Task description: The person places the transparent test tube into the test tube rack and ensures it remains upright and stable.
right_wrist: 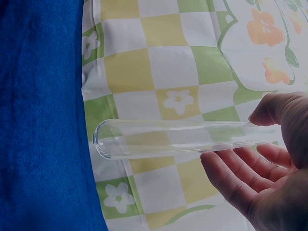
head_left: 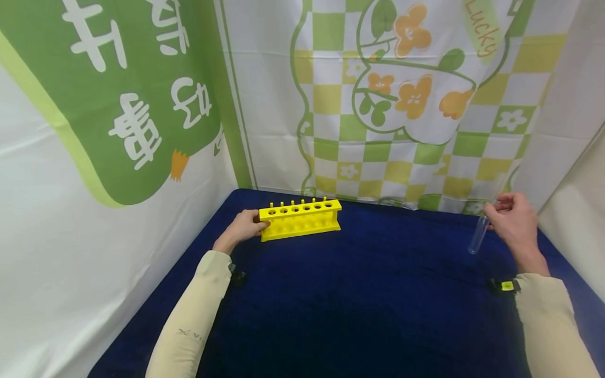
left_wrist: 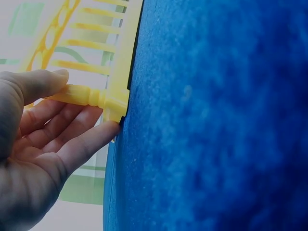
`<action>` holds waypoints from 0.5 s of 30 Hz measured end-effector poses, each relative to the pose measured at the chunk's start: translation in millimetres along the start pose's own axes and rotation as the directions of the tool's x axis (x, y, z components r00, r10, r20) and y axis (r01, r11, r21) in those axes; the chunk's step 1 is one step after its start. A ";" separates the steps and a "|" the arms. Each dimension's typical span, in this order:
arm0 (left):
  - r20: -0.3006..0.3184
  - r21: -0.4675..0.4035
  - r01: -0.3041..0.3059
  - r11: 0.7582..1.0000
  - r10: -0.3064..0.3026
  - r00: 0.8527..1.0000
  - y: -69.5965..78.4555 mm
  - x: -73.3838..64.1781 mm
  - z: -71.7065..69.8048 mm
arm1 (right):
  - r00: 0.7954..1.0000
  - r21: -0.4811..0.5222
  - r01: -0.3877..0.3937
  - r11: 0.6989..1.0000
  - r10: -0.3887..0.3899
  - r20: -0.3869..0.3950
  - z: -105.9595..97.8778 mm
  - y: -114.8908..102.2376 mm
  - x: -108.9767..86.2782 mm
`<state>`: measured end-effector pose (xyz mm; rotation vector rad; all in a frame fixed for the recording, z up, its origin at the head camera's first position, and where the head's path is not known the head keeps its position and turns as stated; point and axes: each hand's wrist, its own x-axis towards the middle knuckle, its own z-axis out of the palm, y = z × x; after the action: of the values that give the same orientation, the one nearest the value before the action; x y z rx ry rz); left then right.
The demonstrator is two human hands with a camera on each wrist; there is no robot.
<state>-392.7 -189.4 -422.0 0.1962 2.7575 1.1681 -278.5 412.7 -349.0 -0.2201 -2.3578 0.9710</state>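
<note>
Left hand (head_left: pixel 243 227) grips yellow rack (head_left: pixel 302 228), far left on bench (head_left: pixel 368 304); right hand (head_left: pixel 515 220) pinches test tube (head_left: pixel 478 236), far right. Looks like pre-insert steadying; next move likely needs tube upright over rack.

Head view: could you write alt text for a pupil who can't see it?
A person's right hand holds a tilted clear tube while the left hand grips the left end of a yellow six-hole rack. A dark blue surface lies below.

Left grip (head_left: pixel 243 227) partly hides the yellow rack (head_left: pixel 302 225), right grip (head_left: pixel 516 219) the glass tube (right_wrist: pixel 149 139)
</note>
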 end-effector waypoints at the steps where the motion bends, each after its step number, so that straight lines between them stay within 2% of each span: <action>1: 0.000 -0.001 -0.001 1.000 0.001 1.000 -0.2 0.2 0.4 | 1.000 0.001 0.000 1.000 0.000 0.000 0.2 0.0 0.2; 8: 0.000 -0.009 -0.007 1.000 0.007 1.000 0.2 1.2 2.1 | 1.000 0.004 0.003 1.000 -0.003 -0.005 0.7 -0.8 1.2; 15: 0.003 0.022 -0.019 1.000 0.019 1.000 0.8 3.2 4.1 | 1.000 0.006 -0.003 1.000 0.003 0.009 2.3 0.0 -0.5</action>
<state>-395.1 -185.4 -424.5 0.2269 2.7736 1.1410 -279.3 411.2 -350.5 -0.2177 -2.3630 0.9831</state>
